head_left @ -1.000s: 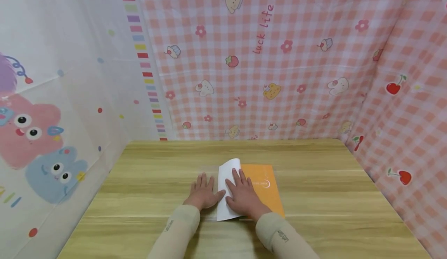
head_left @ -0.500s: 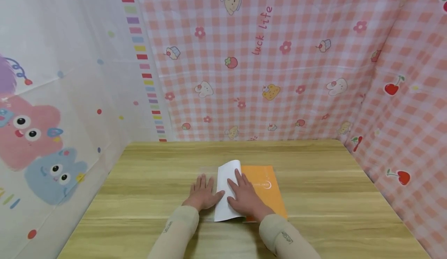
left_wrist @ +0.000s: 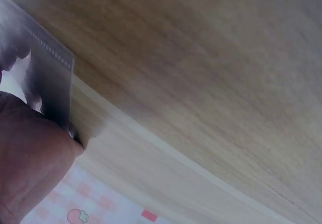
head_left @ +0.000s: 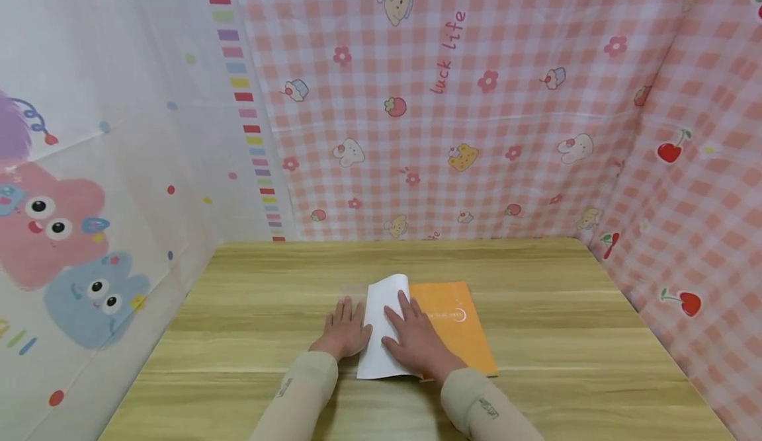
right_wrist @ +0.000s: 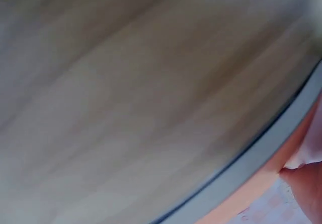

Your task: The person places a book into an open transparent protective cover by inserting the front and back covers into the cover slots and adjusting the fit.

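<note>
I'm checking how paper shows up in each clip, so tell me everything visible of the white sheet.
The white sheet looks like thin, blank paper, longer than wide, with its far edge bowed upward. It lies just left of the visible orange face of the book; whether it is joined to the book I cannot tell. The right hand rests on it, fingers spread; the left hand has its thumb at the left edge.
</note>
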Demonstrator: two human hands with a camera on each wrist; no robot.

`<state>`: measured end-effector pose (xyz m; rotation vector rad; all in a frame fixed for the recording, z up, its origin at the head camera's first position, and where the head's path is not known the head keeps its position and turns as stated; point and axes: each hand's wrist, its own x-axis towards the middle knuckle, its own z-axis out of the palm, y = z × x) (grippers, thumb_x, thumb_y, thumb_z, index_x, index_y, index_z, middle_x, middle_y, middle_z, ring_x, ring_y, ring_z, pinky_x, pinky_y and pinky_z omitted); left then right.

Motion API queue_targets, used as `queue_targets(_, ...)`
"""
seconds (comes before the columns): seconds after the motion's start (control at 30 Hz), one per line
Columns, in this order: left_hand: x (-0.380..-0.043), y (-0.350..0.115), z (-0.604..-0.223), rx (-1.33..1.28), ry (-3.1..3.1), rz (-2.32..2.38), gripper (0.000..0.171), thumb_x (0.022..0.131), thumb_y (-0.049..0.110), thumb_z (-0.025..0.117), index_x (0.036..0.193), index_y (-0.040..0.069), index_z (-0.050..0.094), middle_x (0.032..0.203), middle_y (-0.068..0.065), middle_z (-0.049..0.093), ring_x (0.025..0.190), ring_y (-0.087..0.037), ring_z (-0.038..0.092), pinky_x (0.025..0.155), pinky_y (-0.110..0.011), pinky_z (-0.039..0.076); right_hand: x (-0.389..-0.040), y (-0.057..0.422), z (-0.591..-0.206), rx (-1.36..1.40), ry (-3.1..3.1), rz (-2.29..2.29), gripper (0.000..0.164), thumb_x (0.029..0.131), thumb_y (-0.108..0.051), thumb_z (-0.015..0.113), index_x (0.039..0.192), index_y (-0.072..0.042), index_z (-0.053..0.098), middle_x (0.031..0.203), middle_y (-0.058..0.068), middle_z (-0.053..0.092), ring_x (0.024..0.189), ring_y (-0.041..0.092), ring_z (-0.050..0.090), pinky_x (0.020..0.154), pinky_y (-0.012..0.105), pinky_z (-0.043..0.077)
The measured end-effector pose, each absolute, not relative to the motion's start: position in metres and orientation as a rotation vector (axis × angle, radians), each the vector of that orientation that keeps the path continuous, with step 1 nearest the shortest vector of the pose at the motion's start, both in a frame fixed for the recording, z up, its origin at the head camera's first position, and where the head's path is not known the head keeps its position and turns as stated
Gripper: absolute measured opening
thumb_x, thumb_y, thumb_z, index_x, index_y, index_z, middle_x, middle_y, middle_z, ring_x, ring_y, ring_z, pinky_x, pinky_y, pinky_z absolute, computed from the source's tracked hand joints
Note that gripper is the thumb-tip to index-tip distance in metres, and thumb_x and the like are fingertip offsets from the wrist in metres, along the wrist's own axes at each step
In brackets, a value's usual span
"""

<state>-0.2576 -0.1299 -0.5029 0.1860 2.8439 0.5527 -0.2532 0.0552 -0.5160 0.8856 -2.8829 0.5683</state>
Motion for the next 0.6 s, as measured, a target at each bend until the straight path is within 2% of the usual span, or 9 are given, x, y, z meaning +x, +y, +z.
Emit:
queue_targets(0.2,-0.267,-0.137,-0.515,0.215,2.864,0.599,0.064,0.098,0.032,0.04,0.148,-0.005,0.025,0.155,-0.032,0.013,0.141,-0.042,0.008,0.113,-0.061,0.013,-0.255,0.063,-0.523,0.91,-2.899,0.581,0.061,0.096,-0.04,0.048,0.146,-0.005,0.038,0.154,0.033,0.015,0.132,0.049,0.027,0.106,0.062,0.031)
queue_targets(0.4,-0.259,-0.149,-0.502,0.265,2.861,0.553,0.068,0.095,0.035,0.05,0.146,-0.004,0.031,0.153,-0.034,0.014,0.139,-0.045,0.01,0.112,-0.062,0.015,-0.254,0.062,-0.529,0.883,-2.922,0.522,0.063,0.096,-0.043,0.046,0.147,-0.007,0.037,0.154,0.032,0.014,0.132,0.048,0.028,0.106,0.064,0.028)
queue_targets(0.6,-0.258,-0.152,-0.506,0.246,2.813,0.526,0.069,0.096,0.04,0.045,0.148,-0.003,0.028,0.155,-0.032,0.011,0.141,-0.044,0.006,0.113,-0.063,0.009,-0.252,0.057,-0.529,0.839,-2.946,0.456,0.063,0.095,-0.043,0.046,0.148,-0.009,0.037,0.156,0.029,0.014,0.134,0.048,0.025,0.107,0.064,0.027)
